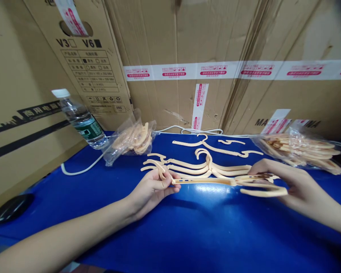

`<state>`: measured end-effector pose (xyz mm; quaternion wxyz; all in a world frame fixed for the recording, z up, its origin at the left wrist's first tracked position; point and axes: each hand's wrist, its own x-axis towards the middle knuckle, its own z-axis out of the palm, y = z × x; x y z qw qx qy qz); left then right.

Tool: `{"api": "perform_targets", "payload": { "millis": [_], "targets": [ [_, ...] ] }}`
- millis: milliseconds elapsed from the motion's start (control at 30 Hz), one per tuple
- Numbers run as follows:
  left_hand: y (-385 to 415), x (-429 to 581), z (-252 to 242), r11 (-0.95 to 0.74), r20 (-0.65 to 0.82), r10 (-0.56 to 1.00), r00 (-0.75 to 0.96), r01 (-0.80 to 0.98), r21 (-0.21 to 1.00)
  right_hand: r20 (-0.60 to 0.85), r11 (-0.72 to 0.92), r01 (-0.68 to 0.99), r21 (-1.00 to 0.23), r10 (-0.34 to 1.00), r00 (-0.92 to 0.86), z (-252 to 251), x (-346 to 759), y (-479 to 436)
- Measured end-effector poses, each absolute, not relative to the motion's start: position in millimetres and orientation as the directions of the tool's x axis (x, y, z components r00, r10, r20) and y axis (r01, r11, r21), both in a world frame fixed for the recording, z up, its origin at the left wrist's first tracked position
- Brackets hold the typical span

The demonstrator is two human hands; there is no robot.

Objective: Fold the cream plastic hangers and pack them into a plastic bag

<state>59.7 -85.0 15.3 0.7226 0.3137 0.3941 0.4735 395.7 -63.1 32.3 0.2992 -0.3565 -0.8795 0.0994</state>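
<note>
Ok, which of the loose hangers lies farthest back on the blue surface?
The single hanger nearest the cardboard, lying apart. The stacked hangers bunch together in front of it, and the held hanger runs between the left hand and right hand.

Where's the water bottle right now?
In the head view, the water bottle is at the back left of the blue table, beside a clear bag, in front of a cardboard box.

The left cardboard [74, 68] reads "V3", "V6" and "商用电脑"; white tape [276, 120] partly covers "MA…NA" on the right cardboard [295, 94].
</note>
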Motion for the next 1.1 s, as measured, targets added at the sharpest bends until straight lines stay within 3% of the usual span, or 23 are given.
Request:
{"api": "perform_targets", "payload": {
  "millis": [367, 500, 700, 1100],
  "targets": [
    [-85.3, 60.0, 11.7, 0.329, -0.309, 0.943, 0.12, -0.445, 0.833, 0.522, 0.763, 0.58, -0.284, 0.631, -0.574, 35.6, 389.4, -67.2],
    [-83.8, 58.8, 7.3, 0.247, -0.246, 0.967, 0.062, -0.445, 0.861, 0.526, 0.761, 0.571, -0.308, 0.636, -0.564, 31.6, 389.5, -69.9],
    [-88.1, 59.8, 11.5, 0.282, -0.197, 0.954, 0.226, -0.451, 0.847, 0.447, 0.737, 0.592, -0.328, 0.672, -0.59, 25.7, 396.1, -69.6],
    [-84.5, 57.0, 12.7, 0.368, -0.171, 0.897, 0.407, -0.476, 0.799, 0.519, 0.706, 0.67, -0.228, 0.671, -0.53, 19.3, 417.1, -63.9]
  ]
}}
